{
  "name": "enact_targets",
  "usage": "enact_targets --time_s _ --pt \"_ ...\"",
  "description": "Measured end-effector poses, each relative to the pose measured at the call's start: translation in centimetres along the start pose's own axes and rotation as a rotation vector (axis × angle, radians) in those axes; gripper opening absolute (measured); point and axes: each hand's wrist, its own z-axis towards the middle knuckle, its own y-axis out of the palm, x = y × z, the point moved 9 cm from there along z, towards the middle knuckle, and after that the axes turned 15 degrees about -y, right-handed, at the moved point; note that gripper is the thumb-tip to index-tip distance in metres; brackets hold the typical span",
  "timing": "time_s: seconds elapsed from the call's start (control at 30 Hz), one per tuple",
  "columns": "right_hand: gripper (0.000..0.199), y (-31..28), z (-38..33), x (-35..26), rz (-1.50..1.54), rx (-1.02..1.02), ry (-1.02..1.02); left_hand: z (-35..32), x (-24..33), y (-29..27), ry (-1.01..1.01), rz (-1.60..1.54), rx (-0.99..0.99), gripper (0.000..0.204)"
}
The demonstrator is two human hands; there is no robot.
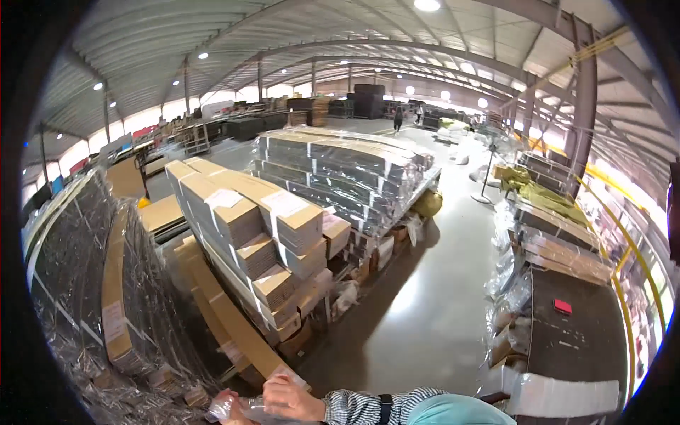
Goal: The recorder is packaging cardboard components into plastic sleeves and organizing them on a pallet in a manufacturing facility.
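Note:
At the lower edge, my left hand (228,409) is closed on crumpled clear plastic film (251,408). Close beside it, my right hand (292,398), in a striped sleeve with a dark band, has its fingers curled over the same film. Just beyond the hands lies the near end of a long brown carton (244,333) with a pale label. To its left stand dark stacked packs (71,262) wrapped in clear plastic, with a cardboard edge strip running along them. What the fingertips pinch is partly hidden.
Strapped long cartons (244,212) are piled ahead, behind them a film-wrapped dark stack (333,177). A grey floor aisle (425,297) runs to the right. Along it stands a dark table (577,333) with a small red object (562,307). A distant person (398,118) stands far back.

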Motion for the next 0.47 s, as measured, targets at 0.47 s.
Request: enact_targets --time_s 0.47 --pt "0.03 2.3 -5.4 4.3 1.921 0.599 0.589 -1.3 -10.5 2.9 -0.453 -0.399 -0.019 0.033"
